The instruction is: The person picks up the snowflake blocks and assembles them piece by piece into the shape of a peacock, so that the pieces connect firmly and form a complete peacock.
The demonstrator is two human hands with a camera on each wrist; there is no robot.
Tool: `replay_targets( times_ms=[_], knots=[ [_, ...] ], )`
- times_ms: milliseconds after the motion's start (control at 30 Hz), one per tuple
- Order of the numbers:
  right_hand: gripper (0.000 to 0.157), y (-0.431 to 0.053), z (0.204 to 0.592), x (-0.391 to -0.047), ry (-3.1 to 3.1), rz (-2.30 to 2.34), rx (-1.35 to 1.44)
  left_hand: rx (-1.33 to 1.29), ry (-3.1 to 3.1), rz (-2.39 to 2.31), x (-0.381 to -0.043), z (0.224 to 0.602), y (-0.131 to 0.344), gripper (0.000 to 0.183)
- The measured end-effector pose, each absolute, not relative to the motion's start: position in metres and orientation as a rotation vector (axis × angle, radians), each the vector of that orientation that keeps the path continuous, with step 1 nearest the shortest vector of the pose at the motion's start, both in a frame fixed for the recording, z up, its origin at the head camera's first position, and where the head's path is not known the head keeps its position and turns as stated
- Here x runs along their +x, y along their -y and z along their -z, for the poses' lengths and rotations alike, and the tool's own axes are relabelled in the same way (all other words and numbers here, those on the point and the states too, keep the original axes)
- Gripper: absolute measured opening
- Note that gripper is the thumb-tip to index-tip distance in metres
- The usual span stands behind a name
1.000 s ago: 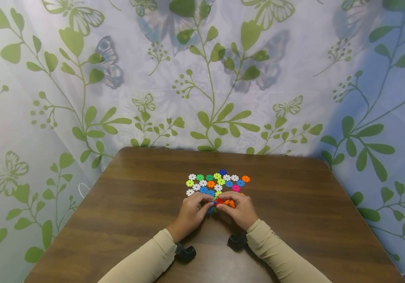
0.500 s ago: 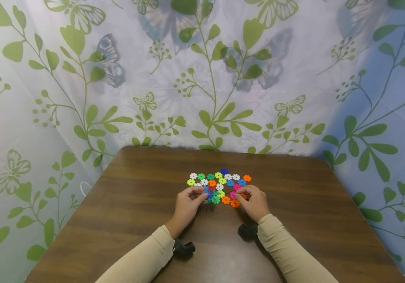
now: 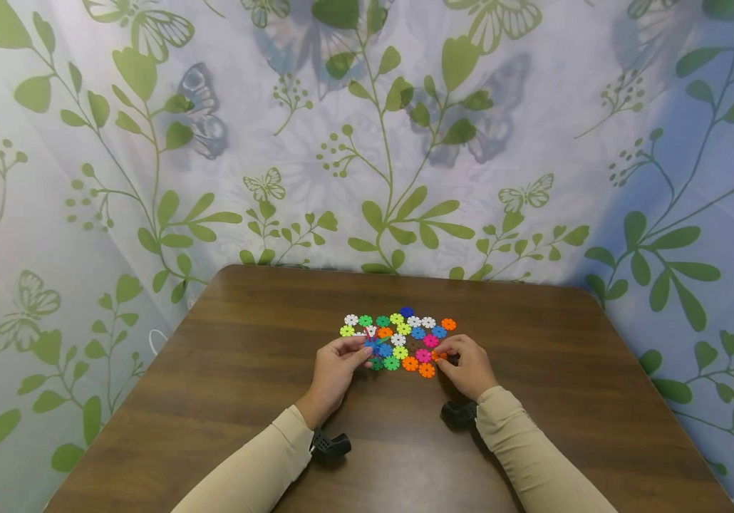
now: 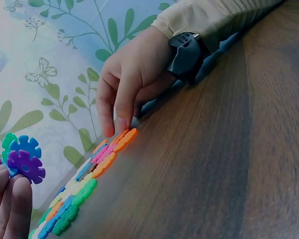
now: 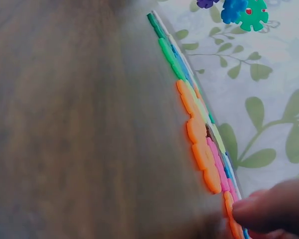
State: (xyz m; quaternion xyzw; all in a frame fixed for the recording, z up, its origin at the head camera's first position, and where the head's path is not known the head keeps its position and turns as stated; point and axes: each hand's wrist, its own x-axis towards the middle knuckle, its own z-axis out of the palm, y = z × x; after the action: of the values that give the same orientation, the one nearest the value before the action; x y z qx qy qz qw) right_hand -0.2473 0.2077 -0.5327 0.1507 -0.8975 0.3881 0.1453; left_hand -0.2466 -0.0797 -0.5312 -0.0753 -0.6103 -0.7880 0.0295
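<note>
Near the middle of the frame, your left hand (image 3: 335, 363) pinches a cluster of joined flower-shaped discs (image 4: 26, 162), purple, blue, green and red, between thumb and fingers, up off the table. To its right, your right hand (image 3: 472, 363) has thumb and forefinger drawn nearly together on the edge of an orange disc (image 3: 439, 355); whether that disc has left the table cannot be told.

That thin disc gives little edge to grip, so it may slip if pinched off-centre. A pink disc (image 3: 423, 355) lies just beside it, and a sideways drag could knock it askew. Squeezing the cluster too hard might twist a joint loose. Your left hand also hides some of the loose discs (image 3: 398, 340) laid out at centre; dropping the cluster there could scatter them.

The table (image 3: 213, 385) is dark brown wood-grain with rounded far corners, and light glints at lower centre. A pale cloth backdrop (image 3: 316, 157) printed with green leaves and butterflies fills the upper frame, turning bluish at right.
</note>
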Motion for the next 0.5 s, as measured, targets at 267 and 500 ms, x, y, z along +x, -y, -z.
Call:
replay_targets(
  times_ms=[267,500],
  knots=[
    [0.014,-0.2089,0.5327,-0.2471,2.604,-1.047,0.422,-0.21,1.865,2.476,-0.2468,0.5304,0.0785,0.029],
    [0.019,-0.2094,0.5315,-0.2461,2.584,-1.121,0.38,-0.171,1.867,2.509,-0.248,0.5293,0.0764,0.025]
  ],
)
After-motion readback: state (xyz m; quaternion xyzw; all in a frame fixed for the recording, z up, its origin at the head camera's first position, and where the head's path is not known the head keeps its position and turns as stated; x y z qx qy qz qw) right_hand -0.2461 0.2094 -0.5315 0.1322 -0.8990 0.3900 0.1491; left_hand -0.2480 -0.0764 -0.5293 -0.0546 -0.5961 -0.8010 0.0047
